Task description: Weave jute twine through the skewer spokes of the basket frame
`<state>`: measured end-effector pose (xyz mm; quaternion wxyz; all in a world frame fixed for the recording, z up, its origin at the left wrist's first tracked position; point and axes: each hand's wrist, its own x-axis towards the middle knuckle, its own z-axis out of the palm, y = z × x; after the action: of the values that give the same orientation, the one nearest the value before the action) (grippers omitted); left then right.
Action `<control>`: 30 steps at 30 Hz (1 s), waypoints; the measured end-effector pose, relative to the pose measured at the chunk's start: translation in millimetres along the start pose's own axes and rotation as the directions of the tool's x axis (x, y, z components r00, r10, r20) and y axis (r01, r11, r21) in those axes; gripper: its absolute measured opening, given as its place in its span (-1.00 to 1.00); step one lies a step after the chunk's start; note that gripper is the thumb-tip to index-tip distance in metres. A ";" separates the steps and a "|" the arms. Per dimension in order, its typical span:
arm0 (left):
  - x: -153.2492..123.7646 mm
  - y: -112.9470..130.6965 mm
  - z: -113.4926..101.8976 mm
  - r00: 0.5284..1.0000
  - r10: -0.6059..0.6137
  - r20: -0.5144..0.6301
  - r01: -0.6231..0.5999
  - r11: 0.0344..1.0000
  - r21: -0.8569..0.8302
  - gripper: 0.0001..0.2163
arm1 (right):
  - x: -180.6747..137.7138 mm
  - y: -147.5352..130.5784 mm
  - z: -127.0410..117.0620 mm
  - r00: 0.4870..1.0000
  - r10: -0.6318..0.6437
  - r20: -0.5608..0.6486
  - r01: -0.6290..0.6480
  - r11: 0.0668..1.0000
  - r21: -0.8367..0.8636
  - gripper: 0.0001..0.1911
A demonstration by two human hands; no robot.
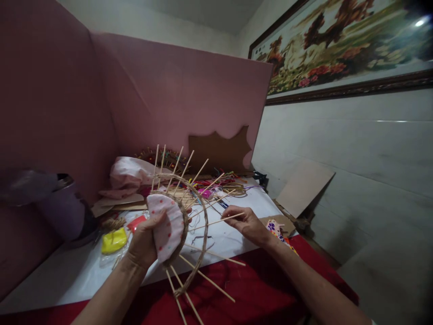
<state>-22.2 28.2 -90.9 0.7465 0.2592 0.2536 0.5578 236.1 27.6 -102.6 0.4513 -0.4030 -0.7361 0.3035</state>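
Observation:
My left hand (145,239) grips a half-round piece covered in white fabric with red dots (167,228), thumb on its face. Thin wooden sticks (211,277) fan out from the piece's curved edge. A brown twine arc (205,225) runs across the sticks, apart from the fabric. To the right, my right hand (243,223) has its fingers pinched together on a thin strand of twine that leads back toward the arc. One stick passes right by these fingers. The fingertips of my left hand are partly hidden behind the piece.
A yellow packet (114,241) and a red packet (137,222) lie at left, near a purple bin (62,210). Pale pink cloth (130,174), colourful cords (230,177) and cut cardboard (219,151) are at the back. Red cloth (250,289) covers the front edge.

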 end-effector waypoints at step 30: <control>0.2 10.7 0.9 0.997 0.071 -0.022 -0.071 0.997 0.016 -0.81 | -6.3 -57.2 -62.6 0.992 -0.128 -0.016 0.117 0.946 -0.301 -0.78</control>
<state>-29.1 30.9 -83.1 0.7213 0.2674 0.2568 0.5850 276.4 -0.8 -33.3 0.4160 -0.4254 -0.7891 0.1527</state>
